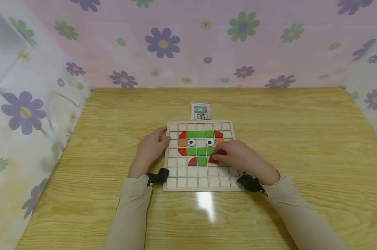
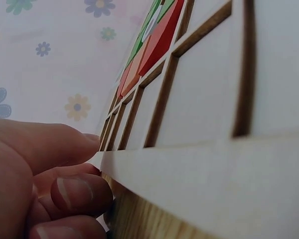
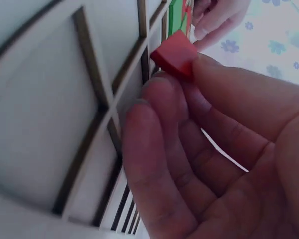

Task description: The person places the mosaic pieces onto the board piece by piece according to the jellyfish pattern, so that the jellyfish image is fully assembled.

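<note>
A wooden grid board (image 1: 182, 182) lies on the table, partly filled with coloured pieces. My right hand (image 1: 238, 156) pinches a red quarter-round piece (image 3: 177, 52) between thumb and fingers, low over the board just right of a green square (image 1: 202, 160). At the board's left edge, my left hand (image 1: 150, 149) holds the rim, its thumb (image 2: 65, 144) at the top of the edge and curled fingers beside it. Two round eye pieces (image 1: 191, 142) sit among green squares, with orange and red pieces at both sides. Another red quarter-round (image 1: 193, 161) lies in the row below.
Behind the board lies a small picture card (image 1: 201, 111) showing a similar coloured figure on a grid. A flowered cloth (image 1: 194, 45) hangs behind the wood-grain table (image 1: 301, 139). Each wrist wears a black camera band (image 1: 251, 183).
</note>
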{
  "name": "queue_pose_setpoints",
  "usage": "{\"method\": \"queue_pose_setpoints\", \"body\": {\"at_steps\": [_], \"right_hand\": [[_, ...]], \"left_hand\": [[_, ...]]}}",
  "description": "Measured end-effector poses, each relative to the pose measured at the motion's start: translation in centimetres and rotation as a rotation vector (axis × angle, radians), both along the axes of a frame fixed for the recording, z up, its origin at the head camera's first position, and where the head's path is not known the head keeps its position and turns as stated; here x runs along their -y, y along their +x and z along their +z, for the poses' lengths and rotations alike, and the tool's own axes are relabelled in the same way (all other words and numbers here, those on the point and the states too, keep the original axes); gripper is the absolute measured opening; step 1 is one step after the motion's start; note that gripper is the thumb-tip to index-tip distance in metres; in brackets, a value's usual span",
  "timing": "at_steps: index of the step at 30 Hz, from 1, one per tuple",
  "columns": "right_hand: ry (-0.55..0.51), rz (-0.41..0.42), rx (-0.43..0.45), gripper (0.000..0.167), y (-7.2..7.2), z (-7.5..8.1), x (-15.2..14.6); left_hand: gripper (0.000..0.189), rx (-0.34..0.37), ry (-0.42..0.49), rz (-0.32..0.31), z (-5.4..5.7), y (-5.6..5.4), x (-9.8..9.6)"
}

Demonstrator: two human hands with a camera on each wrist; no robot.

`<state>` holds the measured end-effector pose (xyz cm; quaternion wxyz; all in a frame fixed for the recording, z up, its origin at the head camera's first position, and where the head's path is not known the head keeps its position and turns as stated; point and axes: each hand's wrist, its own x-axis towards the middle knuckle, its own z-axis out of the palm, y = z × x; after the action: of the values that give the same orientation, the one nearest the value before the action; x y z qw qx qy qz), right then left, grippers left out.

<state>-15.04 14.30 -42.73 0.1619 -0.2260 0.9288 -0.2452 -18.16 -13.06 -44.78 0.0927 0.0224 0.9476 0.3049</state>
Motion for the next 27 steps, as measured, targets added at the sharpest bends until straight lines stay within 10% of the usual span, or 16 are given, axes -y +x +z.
{"method": "queue_pose_setpoints", "body": {"at_steps": [27], "right_hand": [[0.049, -0.018, -0.129, 0.005, 0.5, -0.2, 1.5]], "left_hand": [[0.047, -0.007, -0.005, 0.009, 0.0, -0.1, -0.1]]}}
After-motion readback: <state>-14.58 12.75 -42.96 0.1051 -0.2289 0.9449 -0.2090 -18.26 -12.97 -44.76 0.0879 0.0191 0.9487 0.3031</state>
